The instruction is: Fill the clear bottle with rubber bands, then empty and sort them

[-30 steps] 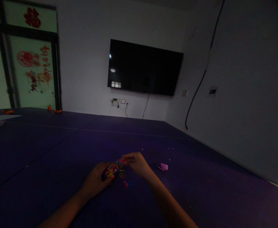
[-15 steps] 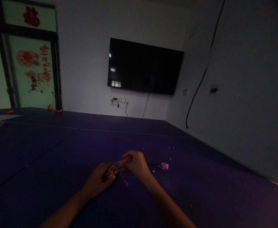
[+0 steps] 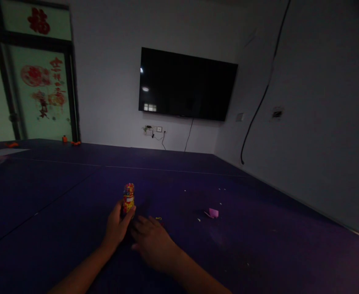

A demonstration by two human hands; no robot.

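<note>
The right hand (image 3: pixel 154 243) is low over the purple surface (image 3: pixel 173 183), palm down. Its fingers are a bit bent and spread, and its thumb is apart from them. I cannot tell if anything is under it. The left hand (image 3: pixel 114 228) is wrapped around the lower part of a little bottle (image 3: pixel 128 196), with the thumb on the side near the right hand. Both arms reach in from the bottom.

The bottle stands up almost straight, just past the left hand. It is full of red, yellow and other bright bits. It has a small pale patch, but any words there are too tiny to read. Half a second ago, the bottle was tipped over toward the right hand, and the right hand was pinching at its end. Now the right hand is down beside the left one. The pink and blue clips that lay out before can't be seen now, but a yellow clip (image 3: pixel 158 218) still shows just past the right fingers.

Off to the right are a folded pink scrap (image 3: pixel 213 213) and some white crumbs. Far away on the left are small orange things (image 3: pixel 75 143). A big black TV (image 3: pixel 187 83) hangs on the wall, above some wall sockets (image 3: pixel 159 129). The glass door (image 3: pixel 44 94) has red writing and pictures, mostly too blurry to read. The big red sign (image 3: pixel 39 21) above it says 福.
</note>
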